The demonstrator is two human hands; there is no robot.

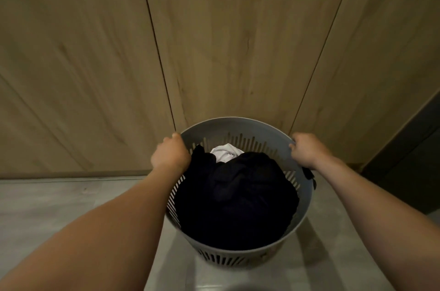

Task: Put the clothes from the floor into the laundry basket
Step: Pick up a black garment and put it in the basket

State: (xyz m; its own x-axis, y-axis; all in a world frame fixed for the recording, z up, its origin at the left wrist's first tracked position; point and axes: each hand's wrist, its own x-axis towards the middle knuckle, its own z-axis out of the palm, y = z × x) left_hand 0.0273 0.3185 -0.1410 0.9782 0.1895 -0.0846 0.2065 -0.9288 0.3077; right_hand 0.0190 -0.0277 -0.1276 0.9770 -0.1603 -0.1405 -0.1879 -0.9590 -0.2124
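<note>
we are gripping the round grey slotted plastic laundry basket (pixel 238 125) by its rim with 2 hands: our left hand (pixel 170 156) is curling closed over the left edge, our right hand (pixel 307 150) closing over the right edge. between them, dark navy clothes (pixel 238 195) are filling the basket, a crumpled white garment (pixel 226 152) peeking out behind, near wooden panels (pixel 214 40).
</note>
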